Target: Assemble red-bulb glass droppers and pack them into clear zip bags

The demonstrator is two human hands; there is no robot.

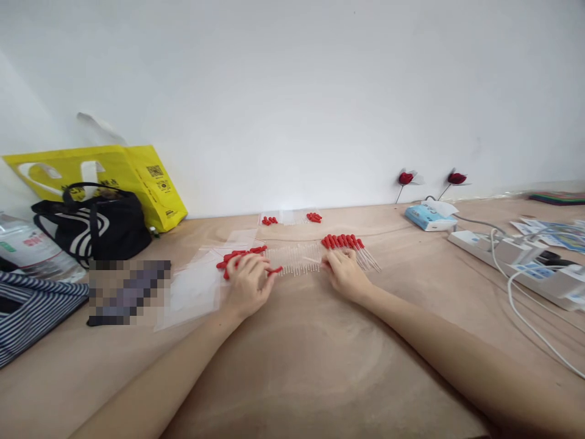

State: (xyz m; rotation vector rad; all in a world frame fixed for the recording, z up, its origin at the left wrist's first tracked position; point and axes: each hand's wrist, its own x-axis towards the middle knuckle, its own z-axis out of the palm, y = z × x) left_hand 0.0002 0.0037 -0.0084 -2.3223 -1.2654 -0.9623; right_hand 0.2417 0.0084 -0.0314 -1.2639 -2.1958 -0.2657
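Note:
My left hand (249, 283) is closed, pinching a small red cap-like piece (275, 270) between thumb and fingertips. Under and behind that hand lies a pile of similar red pieces (242, 252). My right hand (345, 274) is closed with a thin pale stick (312, 260) at its fingertips, pointing left. Between both hands a row of thin pale sticks (295, 253) lies side by side on the table. Just beyond and beside my right hand, several red-tipped sticks (342, 240) lie in a slanting row, partly hidden by the hand.
Clear plastic bags (194, 289) lie at left. Farther back is another clear bag (287, 217) with red pieces. A black bag (103, 225) and yellow bag (155, 177) stand far left. A tissue pack (423, 218), power strip (479, 249) and white cables occupy the right.

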